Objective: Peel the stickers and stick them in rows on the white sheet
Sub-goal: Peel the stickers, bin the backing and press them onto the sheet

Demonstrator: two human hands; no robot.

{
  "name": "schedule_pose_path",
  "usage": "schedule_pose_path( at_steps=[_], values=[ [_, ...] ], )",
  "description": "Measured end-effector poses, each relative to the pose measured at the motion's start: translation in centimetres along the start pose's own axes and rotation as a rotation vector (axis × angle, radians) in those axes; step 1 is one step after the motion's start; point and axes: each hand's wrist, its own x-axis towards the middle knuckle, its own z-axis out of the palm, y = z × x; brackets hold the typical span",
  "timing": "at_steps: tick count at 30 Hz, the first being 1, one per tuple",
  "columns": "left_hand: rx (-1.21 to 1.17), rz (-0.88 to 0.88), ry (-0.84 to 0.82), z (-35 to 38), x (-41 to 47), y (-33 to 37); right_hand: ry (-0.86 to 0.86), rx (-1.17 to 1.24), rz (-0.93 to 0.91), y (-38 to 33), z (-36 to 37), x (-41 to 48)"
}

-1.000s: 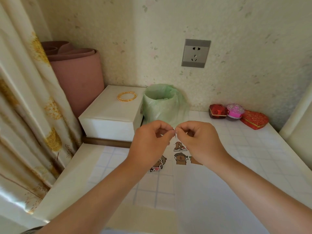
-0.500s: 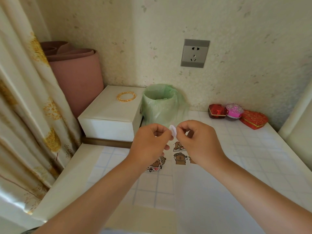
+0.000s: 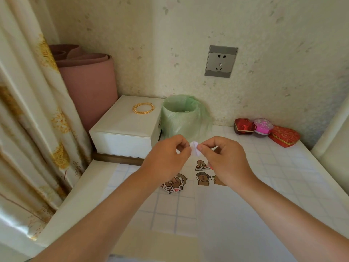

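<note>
Both hands are raised above the tiled table and meet at a small sticker [image 3: 194,150] whose white back faces me. My left hand [image 3: 170,157] pinches its left edge and my right hand [image 3: 224,157] pinches its right edge. Below them lies the white sheet [image 3: 236,214], with brown cartoon stickers [image 3: 202,172] stuck on it near its far left corner; more of them are hidden by my right hand. A small pile of loose stickers [image 3: 174,184] lies on the table just left of the sheet.
A bin lined with a green bag [image 3: 182,116] stands behind my hands. A white box [image 3: 124,129] with a gold bracelet [image 3: 143,108] is at the back left, beside a pink rolled mat [image 3: 88,86]. Red and pink heart boxes [image 3: 264,129] sit back right. A curtain [image 3: 28,110] hangs left.
My fingertips, pressed together a second ago, have drawn slightly apart, and the sticker's white back now shows between them. Both hands stay at the same height.
</note>
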Motion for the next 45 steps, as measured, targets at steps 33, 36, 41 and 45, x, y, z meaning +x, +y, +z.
schedule_pose_path(
  at_steps=[33, 36, 41, 45],
  values=[
    [0.033, -0.028, 0.128, -4.9, 2.8, -1.0, 0.085, -0.316, -0.115, -3.8, 2.9, 13.3],
    [0.019, -0.006, 0.107, -4.3, 2.5, -0.4, 0.034, -0.126, -0.095, -4.0, 1.2, 9.6],
    [0.048, -0.015, 0.027, -2.5, 1.8, 0.2, -0.032, -0.014, 0.033, -2.7, -1.3, 3.9],
    [0.175, 0.009, 0.025, -0.8, 1.4, 1.1, 0.056, -0.06, 0.074, -1.5, -2.3, 1.4]
  ],
)
